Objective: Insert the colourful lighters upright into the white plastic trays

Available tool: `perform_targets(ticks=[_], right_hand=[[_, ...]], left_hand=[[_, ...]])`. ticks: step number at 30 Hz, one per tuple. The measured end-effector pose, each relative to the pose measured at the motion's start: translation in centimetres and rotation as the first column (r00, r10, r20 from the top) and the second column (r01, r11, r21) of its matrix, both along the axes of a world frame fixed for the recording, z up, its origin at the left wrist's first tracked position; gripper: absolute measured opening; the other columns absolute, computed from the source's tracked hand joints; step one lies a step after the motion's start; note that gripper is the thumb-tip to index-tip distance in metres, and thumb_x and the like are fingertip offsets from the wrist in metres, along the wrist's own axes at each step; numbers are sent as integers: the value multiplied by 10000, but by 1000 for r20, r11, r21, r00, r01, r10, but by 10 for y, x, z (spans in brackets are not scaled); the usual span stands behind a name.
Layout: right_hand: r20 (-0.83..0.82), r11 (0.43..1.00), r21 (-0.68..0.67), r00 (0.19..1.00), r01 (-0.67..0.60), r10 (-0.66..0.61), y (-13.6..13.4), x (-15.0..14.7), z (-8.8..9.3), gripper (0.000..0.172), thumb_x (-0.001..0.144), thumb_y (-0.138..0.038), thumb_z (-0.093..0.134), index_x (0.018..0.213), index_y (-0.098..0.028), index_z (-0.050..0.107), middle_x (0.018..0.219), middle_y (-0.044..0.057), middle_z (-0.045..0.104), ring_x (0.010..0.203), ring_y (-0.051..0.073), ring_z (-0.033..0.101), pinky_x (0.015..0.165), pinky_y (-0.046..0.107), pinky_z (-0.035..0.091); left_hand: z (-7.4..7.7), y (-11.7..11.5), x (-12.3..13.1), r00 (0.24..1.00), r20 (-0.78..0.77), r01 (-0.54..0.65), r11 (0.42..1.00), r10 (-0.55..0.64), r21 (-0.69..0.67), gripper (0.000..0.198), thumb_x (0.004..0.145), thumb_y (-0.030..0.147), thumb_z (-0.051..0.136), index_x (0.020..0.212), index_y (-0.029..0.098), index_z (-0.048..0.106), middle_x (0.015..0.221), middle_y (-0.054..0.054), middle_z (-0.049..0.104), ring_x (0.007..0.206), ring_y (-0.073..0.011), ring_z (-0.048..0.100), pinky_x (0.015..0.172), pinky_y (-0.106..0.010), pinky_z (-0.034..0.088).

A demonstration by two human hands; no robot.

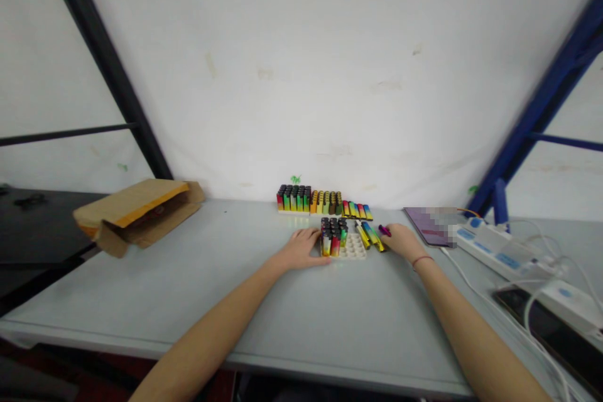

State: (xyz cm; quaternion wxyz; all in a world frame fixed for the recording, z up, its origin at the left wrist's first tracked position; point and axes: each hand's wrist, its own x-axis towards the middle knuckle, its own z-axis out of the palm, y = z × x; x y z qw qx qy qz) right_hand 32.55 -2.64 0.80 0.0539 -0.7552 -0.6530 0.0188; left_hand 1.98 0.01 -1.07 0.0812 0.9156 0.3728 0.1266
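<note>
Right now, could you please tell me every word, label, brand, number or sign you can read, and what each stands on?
No text can be read here.
Power strip: blue patches, too small and blurred to read.
Tablet: partly pixelated, nothing legible.
Lighters: any print is too small to read.
Paper bag: no legible lettering.

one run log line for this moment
left hand: at part-filled white tray | right hand: holding magenta lighter | loose lighters: beside tray

A scuffed white wall [330, 88] is fronted by a grey table [226, 251] and flanked by a black frame [104, 56] at left, a blue frame [532, 119] at right
</note>
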Motion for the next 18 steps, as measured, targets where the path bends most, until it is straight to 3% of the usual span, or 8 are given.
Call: perform_targets(ticks=[3, 7, 12, 15, 18], right_hand=[[-90, 995, 89, 995, 52, -44, 0, 5, 1, 276, 875, -205, 425, 996, -69, 632, 951, 199, 690, 837, 234, 643, 642, 275, 356], [-356, 948, 261, 931, 185, -84, -1, 11, 5, 334, 894, -262, 337, 1090, -94, 548, 864, 143, 681, 763, 220, 618, 639, 270, 381], [-520, 901, 404, 850, 160, 82, 1, 5, 8, 338, 885, -446, 326, 785, -192, 525, 740, 86, 635, 694, 205, 573, 629, 284, 394], [-593, 893, 442, 775, 86, 219, 1, -5, 6, 333, 867, -490, 349, 733, -214, 478, 659, 46, 601, 635, 184, 555, 630, 289, 416], [-682, 880, 467, 670, 92, 292, 0, -16, 4, 341, 856, -529, 372, 717, -227, 449, 572, 0, 540, 556, 164, 521, 572, 276, 418]], left_hand=[[1, -1, 0, 1000, 3, -7, 1000, 7, -10, 863, 780, 719, 544, 1381, 114, 419, 1405, -188, 455, 1309, -366, 405, 1107, -481, 276], [2, -1, 0, 1000, 7, 3, 1000, -3, -13, 857, 778, 721, 545, 1374, 116, 428, 1401, -187, 460, 1310, -368, 404, 1109, -486, 272], [1, 0, 1, 1000, 26, 6, 1000, -6, -13, 854, 776, 732, 537, 1378, 138, 421, 1404, -178, 459, 1307, -358, 406, 1108, -491, 270], [0, 0, 1, 1000, 23, 13, 1000, -12, -17, 860, 779, 731, 535, 1382, 129, 415, 1406, -184, 456, 1310, -358, 405, 1112, -490, 263], [1, 0, 1, 1000, 5, 11, 1000, -11, -17, 874, 781, 729, 537, 1389, 114, 408, 1412, -191, 447, 1314, -359, 399, 1115, -485, 260]])
